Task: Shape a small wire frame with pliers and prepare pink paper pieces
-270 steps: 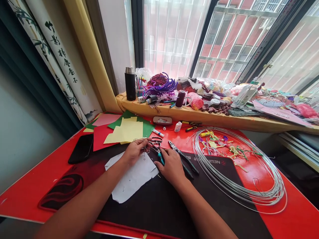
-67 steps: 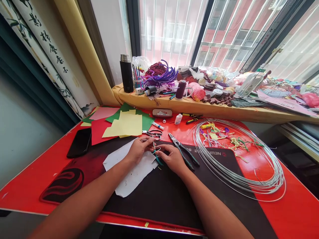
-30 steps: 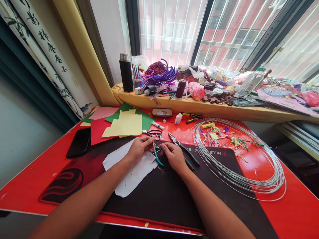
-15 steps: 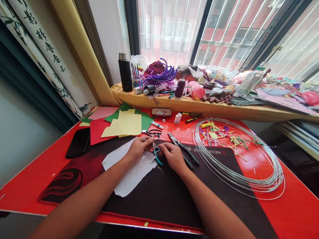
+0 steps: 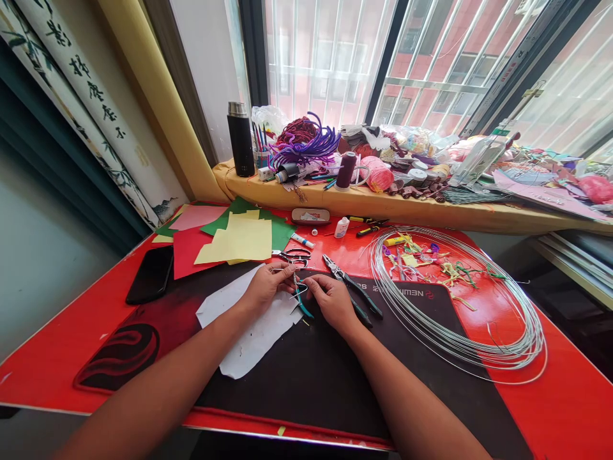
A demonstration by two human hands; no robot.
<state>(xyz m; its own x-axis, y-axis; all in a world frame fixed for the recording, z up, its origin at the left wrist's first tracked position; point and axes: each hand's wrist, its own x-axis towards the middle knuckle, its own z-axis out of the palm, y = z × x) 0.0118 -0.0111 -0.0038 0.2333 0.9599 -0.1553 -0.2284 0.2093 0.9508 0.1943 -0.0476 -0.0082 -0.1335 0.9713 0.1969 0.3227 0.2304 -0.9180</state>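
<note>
Right hand (image 5: pixel 332 300), moments ago nearer the left hand (image 5: pixel 265 287)

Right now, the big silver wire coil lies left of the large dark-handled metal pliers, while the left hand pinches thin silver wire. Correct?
Wrong side: the big silver wire coil lies right of the large dark-handled metal pliers, as the head view shows. The left hand does pinch thin silver wire.
</note>
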